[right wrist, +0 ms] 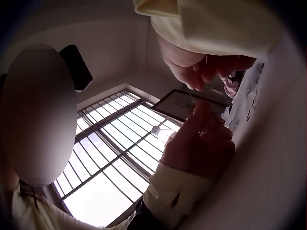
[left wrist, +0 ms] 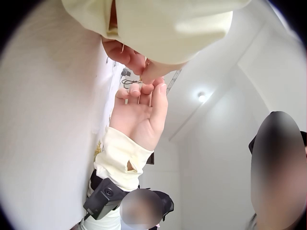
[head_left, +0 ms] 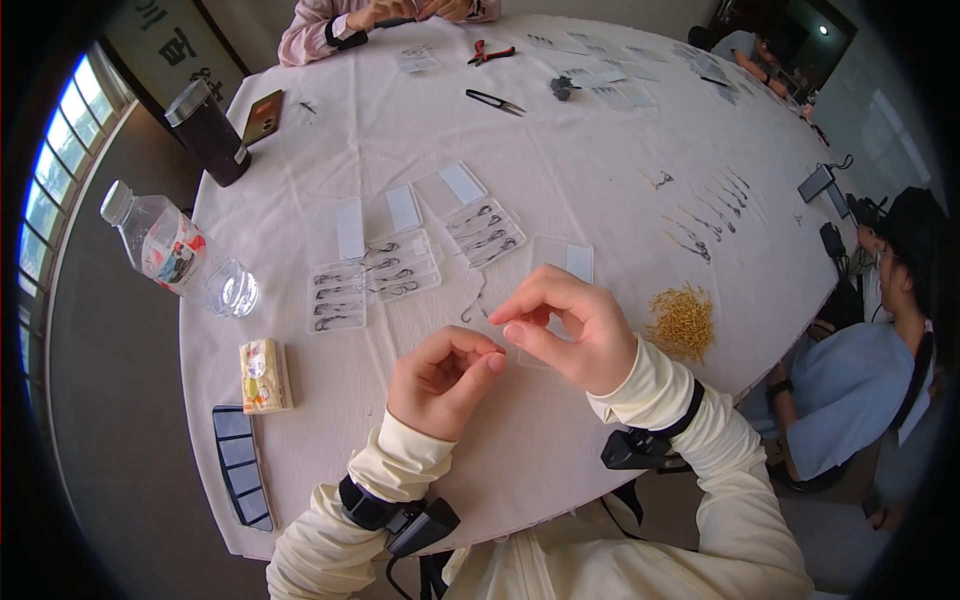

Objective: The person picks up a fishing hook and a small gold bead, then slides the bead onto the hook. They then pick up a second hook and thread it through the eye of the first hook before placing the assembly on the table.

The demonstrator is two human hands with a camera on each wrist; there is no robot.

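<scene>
Both hands [head_left: 440, 385] [head_left: 580, 335] pinch something thin [right wrist: 192, 97], indistinct

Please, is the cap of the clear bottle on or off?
On: the white cap covers the mouth of the clear bottle.

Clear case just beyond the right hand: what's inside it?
A white panel shows in the right part of the clear case, with bare-looking clear plastic beside it. The right hand covers the near side, so anything there cannot be seen.
</scene>
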